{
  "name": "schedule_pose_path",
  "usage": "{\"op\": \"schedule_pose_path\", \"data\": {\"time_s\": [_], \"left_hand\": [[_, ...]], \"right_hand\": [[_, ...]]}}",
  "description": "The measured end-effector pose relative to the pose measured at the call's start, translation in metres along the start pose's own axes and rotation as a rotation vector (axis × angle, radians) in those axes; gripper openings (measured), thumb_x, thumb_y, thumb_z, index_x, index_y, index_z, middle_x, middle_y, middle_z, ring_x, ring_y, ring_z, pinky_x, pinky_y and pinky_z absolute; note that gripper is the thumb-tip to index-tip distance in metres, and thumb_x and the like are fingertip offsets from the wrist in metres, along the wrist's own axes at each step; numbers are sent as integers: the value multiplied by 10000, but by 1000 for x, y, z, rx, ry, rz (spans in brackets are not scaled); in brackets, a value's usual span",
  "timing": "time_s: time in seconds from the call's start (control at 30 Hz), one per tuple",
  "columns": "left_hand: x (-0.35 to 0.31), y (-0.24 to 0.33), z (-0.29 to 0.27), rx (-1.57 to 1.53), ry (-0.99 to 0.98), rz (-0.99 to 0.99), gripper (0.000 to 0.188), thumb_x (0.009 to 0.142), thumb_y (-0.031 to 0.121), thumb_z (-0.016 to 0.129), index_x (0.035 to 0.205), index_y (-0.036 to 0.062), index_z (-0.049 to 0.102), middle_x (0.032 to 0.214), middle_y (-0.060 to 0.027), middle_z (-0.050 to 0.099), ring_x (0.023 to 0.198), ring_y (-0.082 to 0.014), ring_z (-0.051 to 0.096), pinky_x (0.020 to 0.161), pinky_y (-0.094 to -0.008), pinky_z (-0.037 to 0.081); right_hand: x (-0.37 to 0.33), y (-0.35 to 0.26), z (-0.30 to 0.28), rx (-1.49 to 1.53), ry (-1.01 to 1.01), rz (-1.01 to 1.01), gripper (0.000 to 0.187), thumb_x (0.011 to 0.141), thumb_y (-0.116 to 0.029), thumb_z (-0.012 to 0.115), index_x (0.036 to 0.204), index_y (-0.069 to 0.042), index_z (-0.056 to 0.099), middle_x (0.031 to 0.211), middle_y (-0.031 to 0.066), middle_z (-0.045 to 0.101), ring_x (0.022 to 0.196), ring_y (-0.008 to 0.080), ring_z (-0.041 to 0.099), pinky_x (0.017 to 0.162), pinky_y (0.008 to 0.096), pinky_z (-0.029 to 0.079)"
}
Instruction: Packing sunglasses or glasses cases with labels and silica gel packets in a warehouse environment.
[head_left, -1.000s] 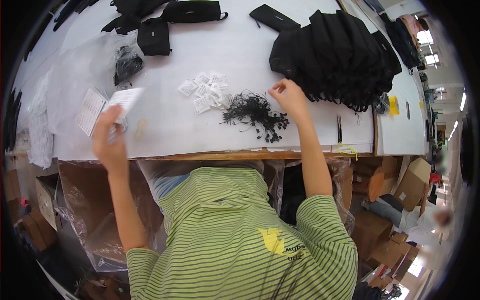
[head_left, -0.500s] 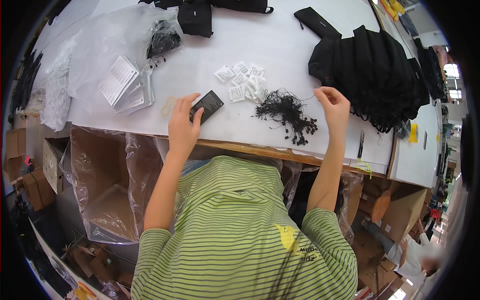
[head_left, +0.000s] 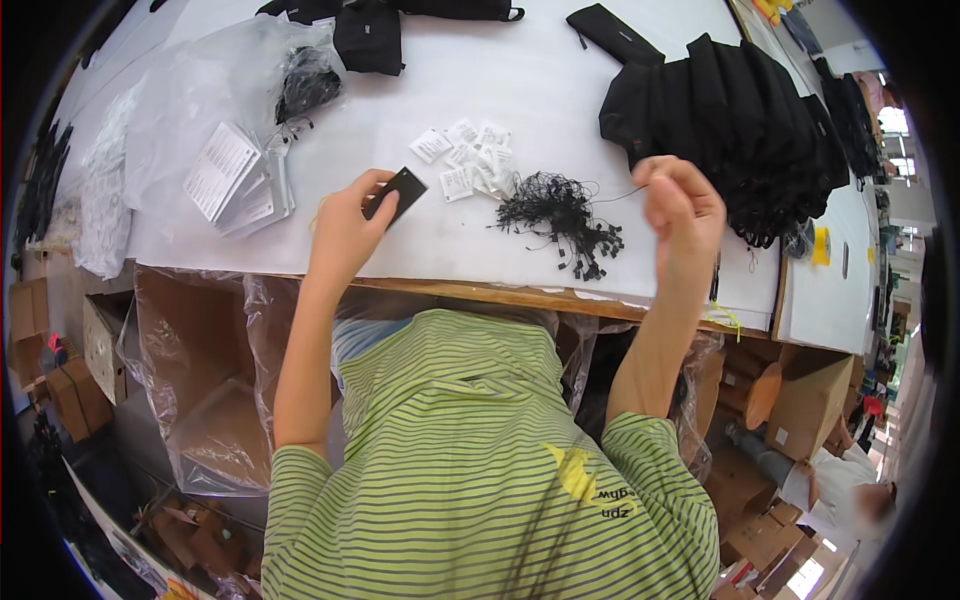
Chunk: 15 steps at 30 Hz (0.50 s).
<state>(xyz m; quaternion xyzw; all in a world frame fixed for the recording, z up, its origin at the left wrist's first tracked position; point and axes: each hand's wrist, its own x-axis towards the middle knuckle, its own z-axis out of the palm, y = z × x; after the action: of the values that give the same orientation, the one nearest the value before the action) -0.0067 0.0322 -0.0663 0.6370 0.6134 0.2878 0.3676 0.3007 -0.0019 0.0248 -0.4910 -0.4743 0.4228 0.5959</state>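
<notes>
My left hand [head_left: 347, 226] grips a black card tag [head_left: 408, 191], now tilted up above the white table. My right hand [head_left: 688, 212], slightly blurred, pinches a thin black string [head_left: 622, 195] that stretches toward a tangled heap of black tag strings [head_left: 565, 215]. Whether that string is free of the heap I cannot tell. Several small white printed labels [head_left: 470, 160] lie between the heap and the card. Beyond my right hand sits a row of black fabric pouches [head_left: 720, 120].
Stacked white printed cards [head_left: 235, 178] lie at left beside a clear plastic bag [head_left: 190, 95] with more black strings [head_left: 307, 82]. Black pouches [head_left: 368, 38] lie at the far side. Plastic-lined cardboard boxes [head_left: 205, 350] stand below the table edge. A person [head_left: 840, 485] is at lower right.
My left hand has picked the black card up off the table and tilted it. My right hand has moved slightly right and turned, still pinching the string. The whole view has shifted a little.
</notes>
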Motion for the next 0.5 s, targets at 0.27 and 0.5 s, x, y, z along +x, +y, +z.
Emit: {"op": "schedule_pose_path", "data": {"time_s": [0.27, 0.5], "left_hand": [[-44, 54, 19, -444, -100, 50, 270, 831, 72, 634, 1100, 43, 632, 762, -23, 593, 695, -91, 552, 625, -239, 480], [-47, 61, 19, -366, -140, 76, 296, 826, 30, 616, 1121, 33, 631, 753, -10, 576, 697, -76, 569, 622, -216, 489]], "right_hand": [[-32, 55, 68, 478, -221, 550, 98, 816, -97, 670, 838, -5, 641, 550, -4, 516, 444, 31, 389, 426, 215, 357], [-35, 63, 84, 38, -128, 370, 104, 792, -110, 721, 817, -22, 672, 520, -108, 323, 466, -4, 271, 450, 190, 212]]}}
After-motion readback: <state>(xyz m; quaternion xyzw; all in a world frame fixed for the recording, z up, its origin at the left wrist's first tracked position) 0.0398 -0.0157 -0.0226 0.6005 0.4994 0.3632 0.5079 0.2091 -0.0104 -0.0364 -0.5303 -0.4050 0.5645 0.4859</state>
